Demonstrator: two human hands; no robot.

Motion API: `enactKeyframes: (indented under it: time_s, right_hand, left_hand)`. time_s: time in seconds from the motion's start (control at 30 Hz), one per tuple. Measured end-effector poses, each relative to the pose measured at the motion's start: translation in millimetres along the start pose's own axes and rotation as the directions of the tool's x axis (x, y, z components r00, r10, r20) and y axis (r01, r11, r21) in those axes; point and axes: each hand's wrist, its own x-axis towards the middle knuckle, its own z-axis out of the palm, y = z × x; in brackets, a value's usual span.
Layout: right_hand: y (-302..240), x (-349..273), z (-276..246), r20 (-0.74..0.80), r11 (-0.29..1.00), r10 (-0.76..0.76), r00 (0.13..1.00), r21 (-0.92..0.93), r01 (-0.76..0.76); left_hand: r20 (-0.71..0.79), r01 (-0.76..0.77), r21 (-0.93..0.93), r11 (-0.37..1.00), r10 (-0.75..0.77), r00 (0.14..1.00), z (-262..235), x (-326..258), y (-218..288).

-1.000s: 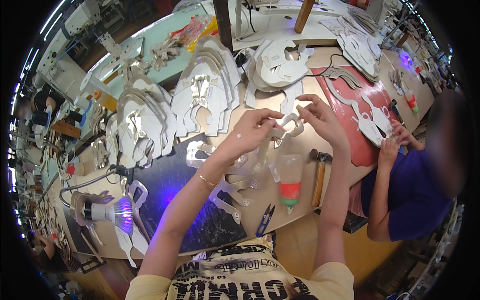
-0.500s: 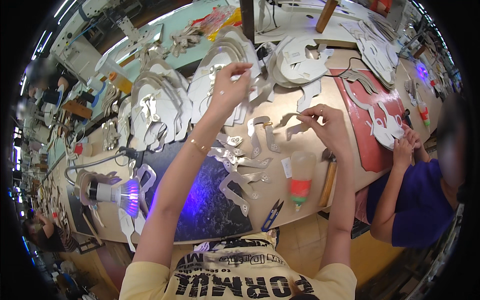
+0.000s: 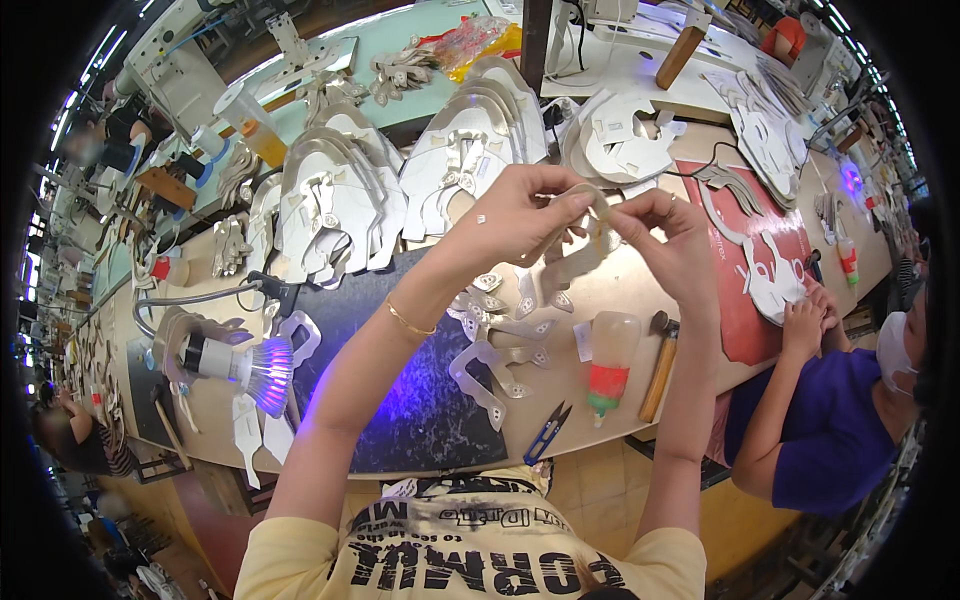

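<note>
Above the middle of the bench, my left hand and my right hand meet, fingertips pinching a curved, pale silvery-beige shoe-upper piece between them. The piece bends into a loop at the fingertips, and part of it is hidden by the fingers. Below my hands lie several loose silver shoe-upper pieces with small punched holes, partly on a black slab. Closer to my right forearm are a translucent squeeze bottle with a red band and green cap, and a hammer with a wooden handle.
Blue thread snips lie at the front edge. A lamp with violet light stands left. Stacks of white shoe-upper parts line the back. On the right, a co-worker's hands handle a white part on a red mat.
My left hand has come down and rightward to meet my right hand. The piece my right hand held alone is now between both hands. The view has shifted slightly.
</note>
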Motion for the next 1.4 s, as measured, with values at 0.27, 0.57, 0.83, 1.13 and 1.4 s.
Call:
enactKeyframes:
  time_s: [0.27, 0.57, 0.83, 1.13, 1.4]
  right_hand:
    - [-20.1, -25.6, 13.8, 0.146, 0.789, -0.410, 0.900, -0.438, 0.431]
    - [-18.1, -11.5, 30.3, 0.076, 0.763, -0.299, 0.951, -0.580, 0.286]
    - [-13.0, -40.1, 38.5, 0.279, 0.921, -0.291, 0.915, -0.178, 0.346]
    - [-47.0, -5.2, 36.6, -0.106, 0.816, -0.467, 0.878, -0.434, 0.382]
    - [-23.8, 12.4, 47.9, -0.055, 0.966, -0.258, 0.965, -0.032, 0.256]
  left_hand:
    - [-0.322, -0.236, -0.355, 0.905, 0.118, 0.939, -45.1, 10.9, -7.9]
    - [0.041, -0.086, -0.350, 0.933, 0.107, 0.993, -10.4, -50.4, 14.1]
    - [-0.369, -0.501, -0.253, 0.828, 0.396, 0.841, -45.9, -83.8, 54.7]
    - [-0.222, -0.123, 0.183, 0.975, 0.163, 0.961, -18.5, -74.4, 29.5]
    - [0.040, -0.160, -0.586, 0.795, 0.226, 0.973, -39.9, -107.8, 44.8]
